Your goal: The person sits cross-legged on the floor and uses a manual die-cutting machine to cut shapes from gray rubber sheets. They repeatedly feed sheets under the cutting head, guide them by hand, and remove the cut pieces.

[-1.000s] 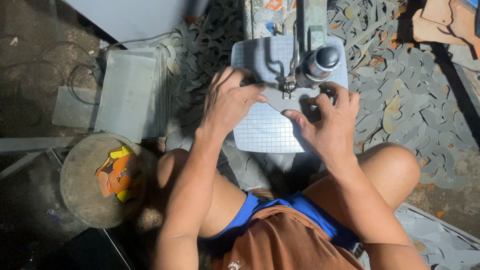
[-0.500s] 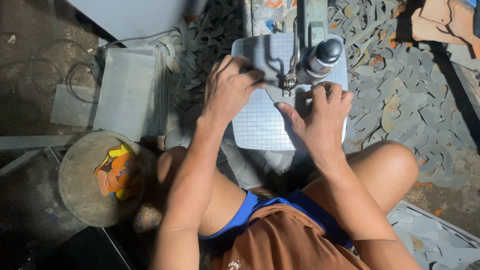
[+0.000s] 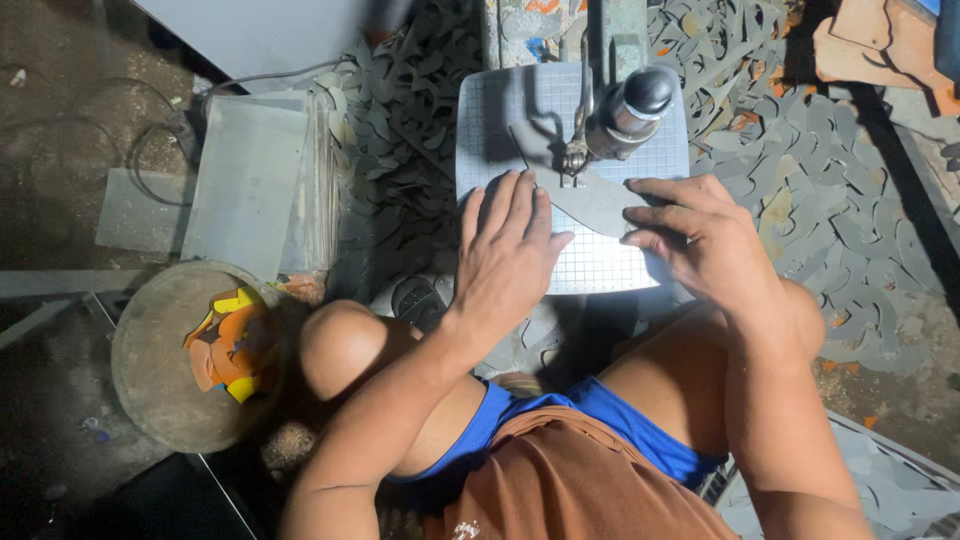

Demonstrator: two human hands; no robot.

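grey sheet partly under left hand, machine arm cut off (top edge)

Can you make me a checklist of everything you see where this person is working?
Surface: pale gridded saw table.
Job's things: grey sheet piece lying flat under the blade holder.
Clutter: grey cut-out scraps heaped around; round basin holding orange and yellow pieces.
Hands: left hand and right hand both press flat on the piece.
Cables: thin wire on the floor at the left.
Surroundings: stacked grey sheets, dirt floor.
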